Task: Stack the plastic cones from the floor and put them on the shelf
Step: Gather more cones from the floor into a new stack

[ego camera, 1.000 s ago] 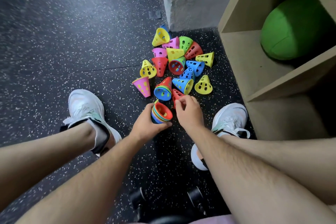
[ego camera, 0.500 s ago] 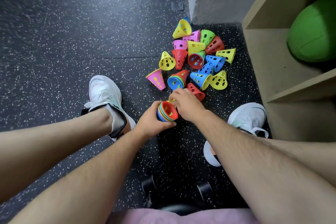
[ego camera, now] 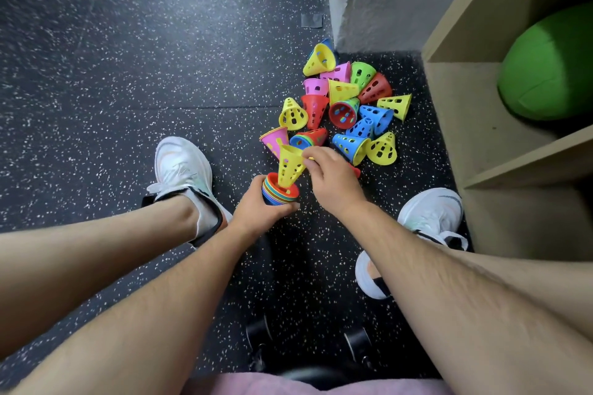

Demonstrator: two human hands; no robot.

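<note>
**Speckled floor [ego camera: 96,74], one more cone going in**

Dark rubber with white flecks, left shoe [ego camera: 183,167] planted on it. Next along, left hand [ego camera: 256,212] curled round the nested stack [ego camera: 279,196]. Holds it low over the ground, wide mouths up, red rim on top.

New since half a second ago: yellow cone [ego camera: 288,165], absent from that red mouth then, now tip-down inside it. Not yet seated, most of its body clear of the rim and leaning slightly. Pinched at its wide edge by the right hand [ego camera: 330,183], thumb and fingertips closed on the plastic.

Means one more cone nearly nested. Probably needs only a push straight down, with the stack kept steady underneath.

Further right and beyond, loose cones [ego camera: 349,106] in a heap on their sides, well over a dozen, so most of the gathering not yet done. Far right, shelf [ego camera: 481,131], with a green ball [ego camera: 552,64] in it and no cones. Stack well apart from it, so the placing step looks far off.
</note>
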